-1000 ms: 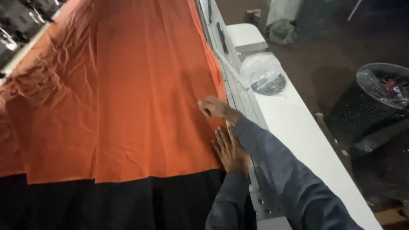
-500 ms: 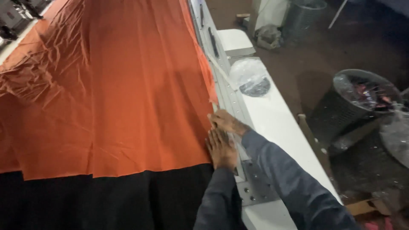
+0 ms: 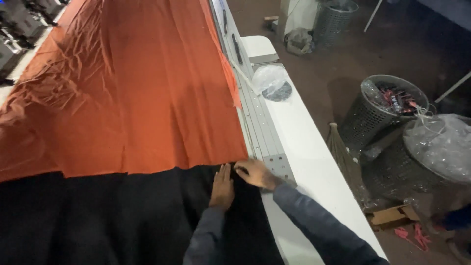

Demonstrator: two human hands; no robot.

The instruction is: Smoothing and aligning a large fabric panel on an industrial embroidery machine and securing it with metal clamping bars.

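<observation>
A long orange cloth [image 3: 142,93] lies spread over black cloth [image 3: 98,216] on a cutting table. My left hand [image 3: 222,187] rests flat, fingers together, on the black cloth just below the orange cloth's near corner. My right hand [image 3: 256,173] sits beside it at the table's right edge, fingers curled toward the orange corner; whether it pinches the cloth is unclear. Both sleeves are dark blue.
A metal rail [image 3: 255,115] runs along the table's right edge, beside a white side ledge [image 3: 304,147] carrying a clear plastic bag [image 3: 271,82]. On the floor at right stand mesh bins [image 3: 380,110], a plastic-covered bin [image 3: 441,147] and a cardboard box [image 3: 392,216].
Both hands slid toward me along the right edge, from the orange cloth onto the black cloth below its near corner. The view followed, showing more floor at right.
</observation>
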